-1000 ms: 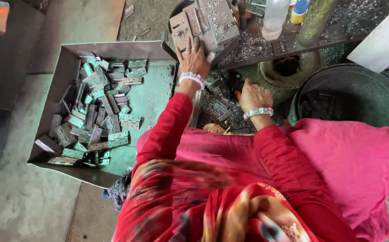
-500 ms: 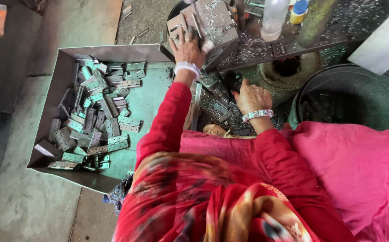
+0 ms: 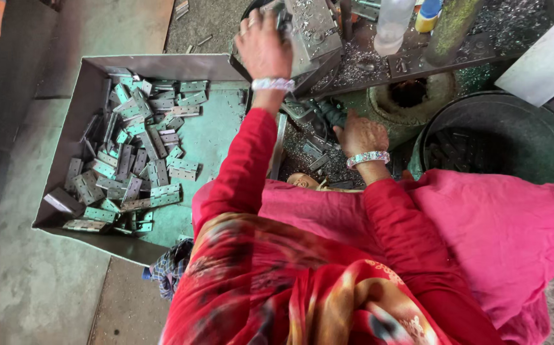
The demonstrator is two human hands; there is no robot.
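Packages only: three bottles stand at my twelve to one o'clock, on the metal bench top (image 3: 417,61) littered with shavings. Nearest centre, a clear plastic bottle (image 3: 394,25), tall and round, pale translucent, with a whitish label band I can't make out. Just beside it at one o'clock, a small bottle (image 3: 427,14) with yellow body and blue cap, partly cut off by the frame edge. Next right, a tall green cylinder bottle (image 3: 452,25), dusty, tilted. No signs, no screens in view.
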